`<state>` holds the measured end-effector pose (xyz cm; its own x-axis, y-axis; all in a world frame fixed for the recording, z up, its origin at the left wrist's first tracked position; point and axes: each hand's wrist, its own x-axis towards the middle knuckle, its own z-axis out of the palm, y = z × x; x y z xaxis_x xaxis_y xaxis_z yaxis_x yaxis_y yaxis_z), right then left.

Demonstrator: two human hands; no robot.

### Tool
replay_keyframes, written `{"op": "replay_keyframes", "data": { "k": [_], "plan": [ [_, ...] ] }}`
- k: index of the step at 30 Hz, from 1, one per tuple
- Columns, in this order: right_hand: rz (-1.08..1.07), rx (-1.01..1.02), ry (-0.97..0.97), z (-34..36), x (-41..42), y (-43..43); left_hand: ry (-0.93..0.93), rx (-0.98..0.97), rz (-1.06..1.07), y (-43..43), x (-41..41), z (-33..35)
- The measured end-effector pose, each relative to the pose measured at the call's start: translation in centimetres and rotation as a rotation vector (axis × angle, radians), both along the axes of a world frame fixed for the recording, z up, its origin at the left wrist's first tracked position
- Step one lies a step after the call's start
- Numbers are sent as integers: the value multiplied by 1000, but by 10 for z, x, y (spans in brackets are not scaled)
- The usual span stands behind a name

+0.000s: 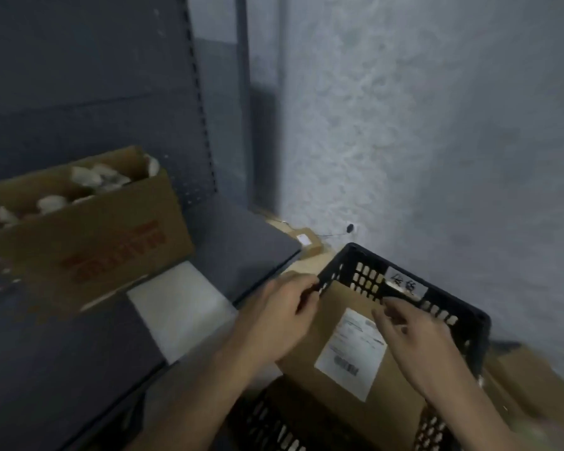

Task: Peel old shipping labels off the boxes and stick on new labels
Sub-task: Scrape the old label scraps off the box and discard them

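Cardboard box (399,402) bearing one shipping label (352,353) is held on end in one black crate (453,307), left hand (284,307) grip clamped on it, right hand (417,340) grip unclear.

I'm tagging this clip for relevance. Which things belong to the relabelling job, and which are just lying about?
Job: cardboard box; its white shipping label; black crate holding it; left hand; right hand.
Lying about: open red-printed box on the shelf; white sheet beside it; small labelled box by the wall.
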<state>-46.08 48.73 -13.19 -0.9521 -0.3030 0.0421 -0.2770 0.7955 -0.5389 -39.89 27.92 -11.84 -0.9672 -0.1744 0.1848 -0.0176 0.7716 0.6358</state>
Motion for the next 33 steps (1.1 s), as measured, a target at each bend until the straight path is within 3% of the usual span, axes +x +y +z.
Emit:
{"op": "replay_keyframes", "data": {
  "k": [4,11,22,29,33],
  "plan": [
    [242,-74,117,28,8,-37,184,-169,291,-26,66,27],
    [595,-166,156,52,89,-131,236,-252,687,-74,225,40],
    [970,-194,-216,55,278,-301,315,-196,1118,-163,462,47],
    [1079,-173,-278,45,380,-394,214,-152,1360,-231,576,41],
    [1148,-113,-296,47,416,-434,-78,-192,1497,-260,611,40]
  ]
}}
